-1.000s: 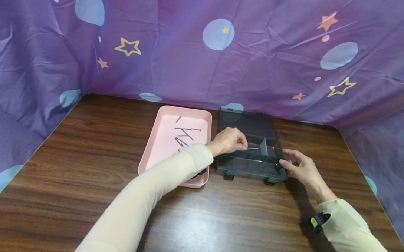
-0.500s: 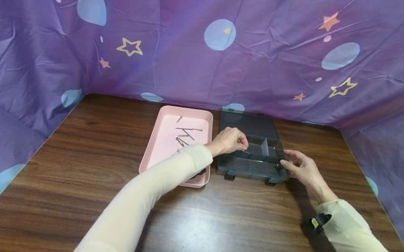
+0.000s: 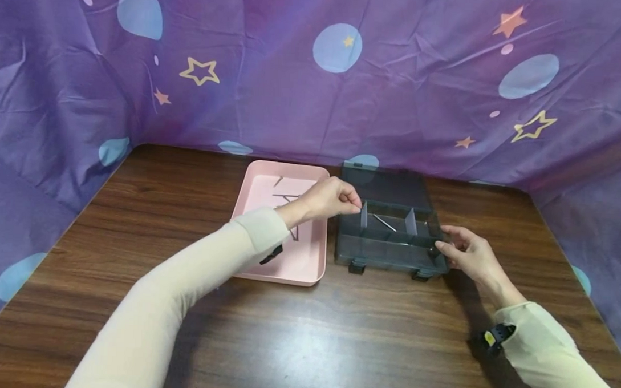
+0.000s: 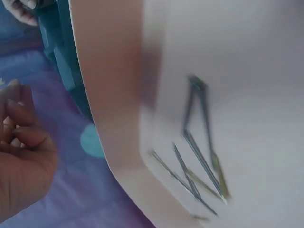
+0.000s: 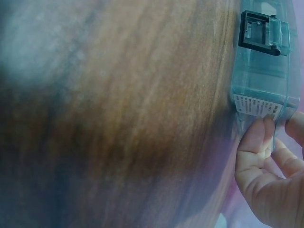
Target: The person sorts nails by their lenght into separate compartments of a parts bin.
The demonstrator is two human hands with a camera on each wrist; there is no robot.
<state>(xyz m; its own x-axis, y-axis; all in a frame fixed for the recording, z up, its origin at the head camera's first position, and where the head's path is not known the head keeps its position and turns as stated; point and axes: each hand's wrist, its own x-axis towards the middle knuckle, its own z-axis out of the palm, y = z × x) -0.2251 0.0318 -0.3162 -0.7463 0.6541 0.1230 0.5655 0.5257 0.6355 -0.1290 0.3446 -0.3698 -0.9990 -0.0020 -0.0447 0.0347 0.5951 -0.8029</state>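
A dark translucent divided storage box [image 3: 385, 255] lies with its lid [image 3: 385, 185] folded back. One silver nail [image 3: 384, 222] rests slantwise in its middle rear compartment, between two pale dividers. My left hand [image 3: 332, 197] hovers over the gap between box and pink tray [image 3: 315, 268], fingers loosely curled; I see nothing in them in the left wrist view. Inside the tray lie several long thin nails [image 4: 204, 161], some silver, some brassy, partly hidden by my left arm in the head view. My right hand [image 3: 471, 254] grips the box's right end, thumb in front, fingers behind.
A brown wooden table [image 3: 305, 342] bears both containers, tray on the left. Behind it hangs a purple patterned cloth [image 3: 273, 73]. Two black latches [image 3: 356, 267] jut from the box's front. A small nail [image 3: 278, 181] lies apart at the tray's far end.
My left hand has let go of the nail, which now lies in the box, and has moved left and up toward the tray. My right hand keeps its grip on the box.
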